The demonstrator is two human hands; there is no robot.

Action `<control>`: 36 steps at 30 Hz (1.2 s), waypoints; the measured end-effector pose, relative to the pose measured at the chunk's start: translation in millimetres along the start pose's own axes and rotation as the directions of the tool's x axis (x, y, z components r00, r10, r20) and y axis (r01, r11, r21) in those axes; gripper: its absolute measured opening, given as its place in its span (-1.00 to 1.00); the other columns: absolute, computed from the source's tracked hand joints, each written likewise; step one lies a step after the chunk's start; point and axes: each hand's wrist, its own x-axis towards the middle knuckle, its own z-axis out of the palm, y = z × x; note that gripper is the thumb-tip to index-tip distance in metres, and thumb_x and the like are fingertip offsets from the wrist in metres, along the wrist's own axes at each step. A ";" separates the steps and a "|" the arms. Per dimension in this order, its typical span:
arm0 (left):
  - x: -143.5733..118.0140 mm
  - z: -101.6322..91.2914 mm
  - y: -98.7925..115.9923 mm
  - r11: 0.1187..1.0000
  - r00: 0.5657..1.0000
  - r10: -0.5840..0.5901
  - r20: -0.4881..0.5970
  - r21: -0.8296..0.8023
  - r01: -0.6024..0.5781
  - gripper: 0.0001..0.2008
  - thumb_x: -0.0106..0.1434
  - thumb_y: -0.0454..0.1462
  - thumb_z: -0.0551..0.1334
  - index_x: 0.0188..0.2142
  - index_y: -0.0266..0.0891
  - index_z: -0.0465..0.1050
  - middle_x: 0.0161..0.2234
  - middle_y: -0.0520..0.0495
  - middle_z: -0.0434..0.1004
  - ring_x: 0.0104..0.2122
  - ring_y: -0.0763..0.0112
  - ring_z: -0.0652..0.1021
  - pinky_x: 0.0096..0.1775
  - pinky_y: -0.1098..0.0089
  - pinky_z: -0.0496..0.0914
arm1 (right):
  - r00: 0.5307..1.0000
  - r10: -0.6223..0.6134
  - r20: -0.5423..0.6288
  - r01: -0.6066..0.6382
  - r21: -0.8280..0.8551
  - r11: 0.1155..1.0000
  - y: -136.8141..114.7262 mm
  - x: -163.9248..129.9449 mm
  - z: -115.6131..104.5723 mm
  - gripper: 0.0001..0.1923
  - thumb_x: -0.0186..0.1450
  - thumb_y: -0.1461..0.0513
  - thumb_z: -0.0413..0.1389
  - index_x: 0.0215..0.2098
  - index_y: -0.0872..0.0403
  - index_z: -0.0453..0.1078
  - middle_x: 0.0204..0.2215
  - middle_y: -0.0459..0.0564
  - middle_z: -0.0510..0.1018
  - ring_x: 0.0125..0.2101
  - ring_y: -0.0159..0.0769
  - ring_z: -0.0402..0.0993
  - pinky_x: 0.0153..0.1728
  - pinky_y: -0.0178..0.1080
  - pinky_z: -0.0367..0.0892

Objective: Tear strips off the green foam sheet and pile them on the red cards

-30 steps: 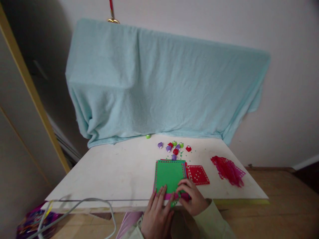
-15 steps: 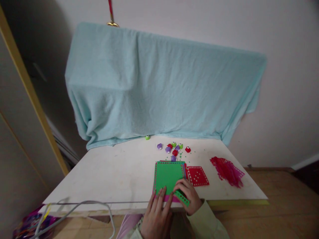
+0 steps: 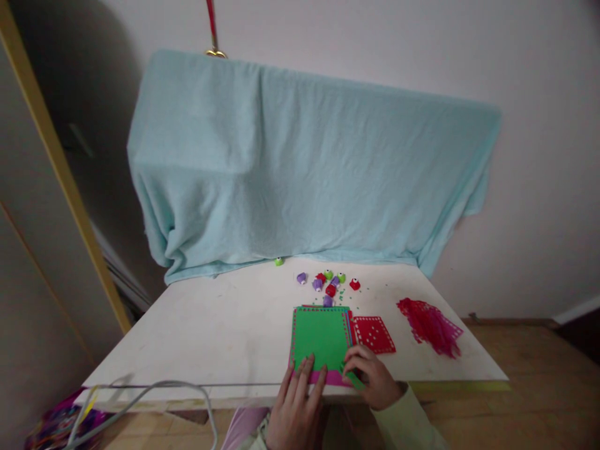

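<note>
A green foam-like sheet [image 3: 321,337] with small square holes along its edges lies on a stack near the table's front edge. A magenta sheet [image 3: 330,377] shows beneath its lower side. My left hand [image 3: 297,400] rests flat with fingers spread on the lower part of these sheets. At the sheet's lower right corner, my right hand [image 3: 372,378] is closed on a green strip [image 3: 354,379], mostly covered by the fingers. Whether the strip is still joined to the sheet I cannot tell. Just right of the stack lies a red perforated square [image 3: 374,334].
Several small purple, red and green pieces with eyes [image 3: 330,290] and tiny green bits lie behind the stack. A heap of red and magenta perforated strips [image 3: 431,328] is at the right. A grey cable [image 3: 154,386] crosses the front left edge. A light blue cloth [image 3: 309,162] hangs behind.
My right hand has moved right with the green strip, whose holes are now mostly hidden by the fingers. My left hand stays on the sheets. The view has shifted slightly.
</note>
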 end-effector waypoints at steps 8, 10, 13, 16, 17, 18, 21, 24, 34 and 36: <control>0.6 0.4 -1.4 1.000 0.999 0.020 -0.033 0.011 -0.020 -0.47 0.25 -0.20 0.09 0.22 -0.05 0.14 0.12 -0.15 0.32 0.07 0.25 0.37 0.10 0.23 0.19 | 0.999 -0.023 0.026 0.023 -0.014 1.000 3.6 -3.9 -4.8 -0.69 0.26 0.09 0.07 -0.06 0.01 0.36 -0.21 0.06 0.46 -0.16 -0.17 0.39 -0.16 -0.16 0.30; 0.1 2.1 -1.4 1.000 0.999 0.021 -0.045 0.010 -0.021 -0.46 0.25 -0.19 0.09 0.23 -0.05 0.13 0.12 -0.16 0.32 0.07 0.23 0.37 0.10 0.21 0.19 | 1.000 -0.008 0.027 0.008 -0.005 1.000 5.4 -2.3 -2.3 -0.64 0.27 0.09 0.05 0.01 0.00 0.32 -0.19 0.06 0.46 -0.16 -0.18 0.39 -0.16 -0.16 0.29; -1.5 6.3 -0.4 1.000 0.998 0.010 -0.064 -0.003 -0.010 -0.46 0.24 -0.12 0.10 0.22 -0.04 0.14 0.12 -0.17 0.32 0.07 0.21 0.37 0.09 0.19 0.19 | 0.999 0.005 0.050 -0.003 -0.039 0.999 4.7 2.2 1.3 -0.71 0.28 0.13 0.06 -0.04 -0.04 0.39 -0.21 0.04 0.45 -0.16 -0.18 0.38 -0.16 -0.16 0.27; -2.9 9.3 0.9 1.000 0.998 -0.004 -0.056 -0.015 0.003 -0.45 0.24 -0.08 0.11 0.22 -0.02 0.14 0.12 -0.17 0.31 0.08 0.21 0.36 0.09 0.19 0.19 | 0.997 0.030 0.073 -0.022 -0.111 0.994 -0.7 8.2 5.8 -0.81 0.24 0.14 0.11 -0.19 -0.06 0.46 -0.25 0.00 0.45 -0.17 -0.17 0.39 -0.18 -0.16 0.23; -3.2 9.7 1.2 1.000 0.999 -0.007 -0.052 -0.018 0.006 -0.44 0.24 -0.07 0.12 0.22 -0.01 0.13 0.12 -0.16 0.31 0.09 0.22 0.35 0.09 0.19 0.19 | 0.996 0.038 0.078 -0.027 -0.131 0.991 -2.9 10.1 7.7 -0.83 0.23 0.14 0.12 -0.22 -0.06 0.47 -0.26 -0.01 0.45 -0.18 -0.17 0.39 -0.18 -0.16 0.23; -3.4 9.8 1.3 1.000 0.999 -0.010 -0.042 -0.020 0.009 -0.44 0.24 -0.06 0.12 0.23 -0.01 0.13 0.12 -0.16 0.31 0.09 0.22 0.35 0.09 0.20 0.19 | 0.996 0.041 0.078 -0.030 -0.145 0.989 -5.0 11.7 9.8 -0.85 0.23 0.14 0.13 -0.24 -0.05 0.47 -0.28 -0.02 0.45 -0.19 -0.18 0.39 -0.19 -0.16 0.22; -3.4 9.1 0.7 1.000 0.999 -0.010 -0.031 -0.021 0.010 -0.43 0.23 -0.05 0.14 0.23 -0.01 0.13 0.11 -0.15 0.33 0.08 0.22 0.35 0.10 0.20 0.19 | 0.999 0.032 0.040 -0.026 -0.154 0.988 -8.9 14.5 15.7 -0.89 0.22 0.17 0.11 -0.30 -0.02 0.45 -0.31 -0.03 0.44 -0.21 -0.19 0.38 -0.21 -0.16 0.21; -3.1 8.0 -1.2 1.000 0.999 0.011 -0.052 -0.012 -0.012 -0.44 0.23 -0.08 0.13 0.22 -0.03 0.15 0.11 -0.16 0.33 0.07 0.21 0.37 0.09 0.19 0.20 | 0.999 0.020 -0.027 -0.023 -0.118 0.993 -9.7 13.9 17.6 -0.93 0.21 0.25 0.08 -0.36 0.03 0.41 -0.35 -0.01 0.43 -0.24 -0.20 0.37 -0.23 -0.17 0.24; -1.0 -2.2 -4.9 0.999 0.999 0.046 0.030 -0.002 -0.046 -0.43 0.25 -0.18 0.12 0.25 -0.05 0.08 0.14 -0.15 0.29 0.09 0.23 0.36 0.06 0.21 0.24 | 0.998 -0.009 -0.065 0.009 0.005 1.000 6.2 -0.8 2.2 -0.95 0.19 0.29 0.10 -0.43 0.06 0.39 -0.39 0.02 0.43 -0.31 -0.21 0.41 -0.29 -0.19 0.33; -1.7 -1.2 -4.2 0.999 0.999 0.038 0.033 -0.004 -0.038 -0.42 0.25 -0.19 0.13 0.25 -0.04 0.07 0.15 -0.15 0.28 0.09 0.23 0.35 0.07 0.23 0.24 | 0.999 -0.002 -0.047 0.002 -0.002 1.000 10.8 -5.1 -2.6 -0.95 0.19 0.28 0.11 -0.43 0.05 0.40 -0.39 0.02 0.44 -0.32 -0.22 0.42 -0.30 -0.20 0.34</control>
